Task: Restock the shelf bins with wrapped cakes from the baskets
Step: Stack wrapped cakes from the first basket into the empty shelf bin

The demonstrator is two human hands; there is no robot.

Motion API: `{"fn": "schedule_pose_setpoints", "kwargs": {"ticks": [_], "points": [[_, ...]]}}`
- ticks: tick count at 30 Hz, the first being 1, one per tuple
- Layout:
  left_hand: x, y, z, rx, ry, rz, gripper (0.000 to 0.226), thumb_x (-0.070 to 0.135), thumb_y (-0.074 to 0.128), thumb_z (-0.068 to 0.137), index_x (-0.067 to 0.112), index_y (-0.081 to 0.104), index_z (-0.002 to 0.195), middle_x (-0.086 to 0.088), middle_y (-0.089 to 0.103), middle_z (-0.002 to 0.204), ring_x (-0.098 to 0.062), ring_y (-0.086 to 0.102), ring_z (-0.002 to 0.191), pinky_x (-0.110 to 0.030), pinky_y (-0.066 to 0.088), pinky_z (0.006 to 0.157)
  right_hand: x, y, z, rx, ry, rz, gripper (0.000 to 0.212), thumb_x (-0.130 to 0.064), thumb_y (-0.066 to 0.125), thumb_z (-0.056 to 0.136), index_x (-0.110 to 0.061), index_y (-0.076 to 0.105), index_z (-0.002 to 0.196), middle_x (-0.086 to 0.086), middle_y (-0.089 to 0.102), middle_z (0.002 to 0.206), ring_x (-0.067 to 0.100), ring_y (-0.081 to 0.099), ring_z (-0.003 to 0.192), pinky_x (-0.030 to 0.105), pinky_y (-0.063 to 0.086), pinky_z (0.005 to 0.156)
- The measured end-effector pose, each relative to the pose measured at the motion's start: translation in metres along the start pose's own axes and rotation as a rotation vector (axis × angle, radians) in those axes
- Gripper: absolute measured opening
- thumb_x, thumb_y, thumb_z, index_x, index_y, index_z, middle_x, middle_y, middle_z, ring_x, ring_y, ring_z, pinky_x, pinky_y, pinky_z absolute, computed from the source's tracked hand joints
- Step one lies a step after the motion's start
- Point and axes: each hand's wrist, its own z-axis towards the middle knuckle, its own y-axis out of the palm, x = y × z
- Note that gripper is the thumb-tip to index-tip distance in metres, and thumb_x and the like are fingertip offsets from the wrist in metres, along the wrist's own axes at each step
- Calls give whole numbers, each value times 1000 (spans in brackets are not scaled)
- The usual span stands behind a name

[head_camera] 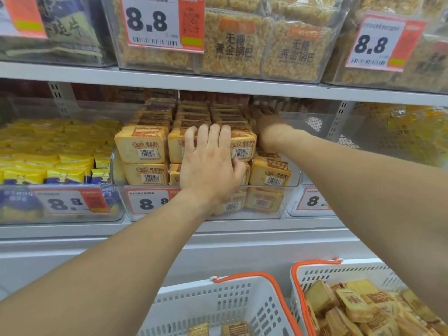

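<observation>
Along the front edge of the middle shelf (218, 86) stands the clear bin (288, 187), packed with wrapped cakes (143, 147), while below it the right basket (315, 275) holds many more and the left basket (218, 301) shows only two or three. The left hand (208, 163) lies with straight fingers flat against the front stack, gripping nothing, and the right hand (265, 122) reaches deep along the bin's right side, but I cannot tell if it holds something. I think the front cakes, standing higher than the bin's wall, may tip out over the edge if the left hand lets go too early or the right hand pushes the rows forward.

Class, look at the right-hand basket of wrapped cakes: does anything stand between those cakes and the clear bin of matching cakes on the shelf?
Yes. Both forearms cross the path, and the left hand covers the bin's open front.
</observation>
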Motion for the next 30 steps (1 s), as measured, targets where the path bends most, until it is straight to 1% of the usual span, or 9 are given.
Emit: {"fn": "schedule_pose_setpoints", "kwargs": {"ticks": [2,5,11,14,17,19,21,25,30], "points": [[1,1,0,2,-4,4,60,42,47,85,7,51,134,-11,57,126,-32,48,118,-50,26,111,1,2,-5,13,25,49,82,-10,63,95,-17,14,161,11,14,167,34,10,154,44,19,124],[1,2,1,5,-8,12,60,43,46,85,8,51,133,-11,57,126,-32,48,118,-49,26,111,3,5,-7,44,-10,37,84,-12,67,92,-18,18,159,11,17,165,36,15,152,51,27,120],[0,1,0,2,0,1,60,43,46,86,9,50,136,-10,56,129,-31,47,121,-49,26,114,-7,9,1,48,41,37,79,-23,64,96,-19,16,159,11,19,165,37,10,153,56,28,118],[-1,2,0,5,-2,3,60,43,46,86,8,50,135,-11,56,129,-31,48,121,-50,27,114,-2,0,3,30,-25,28,72,-20,60,99,-19,21,159,13,25,164,35,20,151,47,25,119],[0,1,0,7,-2,1,61,42,45,86,8,50,136,-11,56,130,-31,48,121,-50,27,114,7,-10,1,52,-28,100,64,-15,60,99,-25,34,156,14,45,154,35,46,137,40,41,107],[1,1,0,5,-3,1,61,42,45,86,8,50,137,-11,56,131,-32,47,123,-51,26,115,11,-18,-3,64,-17,147,64,-17,70,93,-24,42,151,10,53,147,32,53,131,33,45,99],[0,2,0,2,-7,4,62,43,45,87,8,51,137,-11,56,132,-32,47,124,-51,27,115,11,-25,-6,28,1,211,69,-24,76,88,-22,43,148,8,54,145,30,53,130,28,42,93],[0,3,0,5,-4,9,61,43,45,87,8,50,137,-11,56,132,-32,47,124,-50,27,115,11,-29,-5,-84,64,323,89,-24,81,83,-21,31,156,6,45,152,29,47,137,30,40,102],[-1,3,0,2,-5,7,62,43,45,87,8,50,138,-12,56,133,-32,47,126,-51,26,115,18,-28,-12,10,92,469,83,-13,86,77,-15,43,148,4,50,148,24,47,136,21,36,101]]}}
